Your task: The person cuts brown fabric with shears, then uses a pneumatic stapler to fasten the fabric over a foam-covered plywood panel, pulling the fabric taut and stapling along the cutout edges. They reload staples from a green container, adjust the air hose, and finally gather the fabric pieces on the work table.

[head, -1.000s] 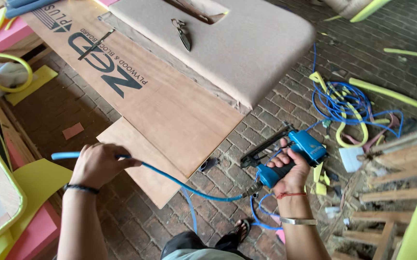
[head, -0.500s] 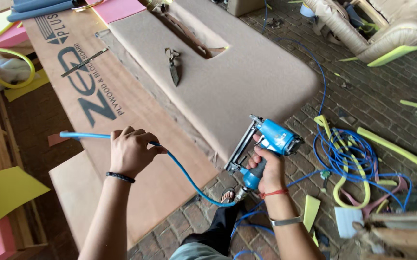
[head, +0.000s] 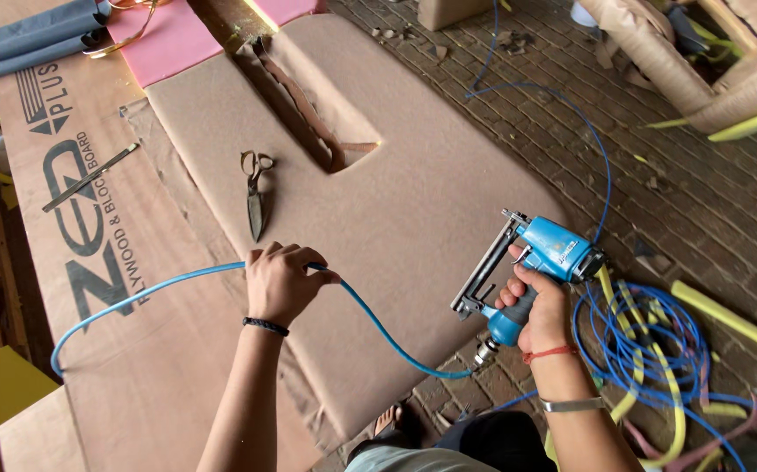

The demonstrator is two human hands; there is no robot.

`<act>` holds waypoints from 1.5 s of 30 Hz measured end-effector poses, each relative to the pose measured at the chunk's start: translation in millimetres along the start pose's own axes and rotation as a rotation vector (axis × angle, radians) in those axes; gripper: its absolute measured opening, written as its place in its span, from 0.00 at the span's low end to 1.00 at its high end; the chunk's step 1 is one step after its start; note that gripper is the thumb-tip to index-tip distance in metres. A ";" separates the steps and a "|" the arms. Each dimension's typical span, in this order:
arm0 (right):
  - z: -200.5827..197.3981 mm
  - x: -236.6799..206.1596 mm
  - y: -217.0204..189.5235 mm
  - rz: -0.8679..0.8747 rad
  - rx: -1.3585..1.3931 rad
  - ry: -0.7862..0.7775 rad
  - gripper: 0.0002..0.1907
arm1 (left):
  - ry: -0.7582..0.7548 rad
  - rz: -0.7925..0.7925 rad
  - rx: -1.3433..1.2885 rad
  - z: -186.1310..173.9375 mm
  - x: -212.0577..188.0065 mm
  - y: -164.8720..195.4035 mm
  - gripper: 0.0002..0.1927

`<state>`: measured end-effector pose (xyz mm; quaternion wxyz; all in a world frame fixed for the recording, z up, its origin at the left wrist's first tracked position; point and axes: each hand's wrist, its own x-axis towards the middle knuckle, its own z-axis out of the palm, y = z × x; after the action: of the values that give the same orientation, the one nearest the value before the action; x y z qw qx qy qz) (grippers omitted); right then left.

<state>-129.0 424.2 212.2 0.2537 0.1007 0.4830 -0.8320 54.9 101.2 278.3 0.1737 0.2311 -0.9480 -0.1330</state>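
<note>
Hands both closed, left hand [head: 281, 281] gripping blue air hose [head: 378, 328] over tan padded panel [head: 396, 201], right hand [head: 538, 308] clasping blue staple gun [head: 531, 267] at panel's right edge, scissors [head: 255, 192] lying on panel, coiled hose [head: 658, 350] on brick floor [head: 702, 210]

Lighting is bright, even, diffuse daylight; shadows soft and faint; no glare; focus sharp; slight wide-angle edge distortion.
</note>
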 end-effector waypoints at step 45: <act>159.6 658.1 -158.1 0.182 -0.701 -1.104 0.27 | 0.541 -0.816 0.025 417.3 296.5 104.5 0.18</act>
<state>-758.9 137.9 141.5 0.5513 -0.3889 0.5139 -0.5299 -396.1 119.0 15.1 0.3446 0.6120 -0.7027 -0.1141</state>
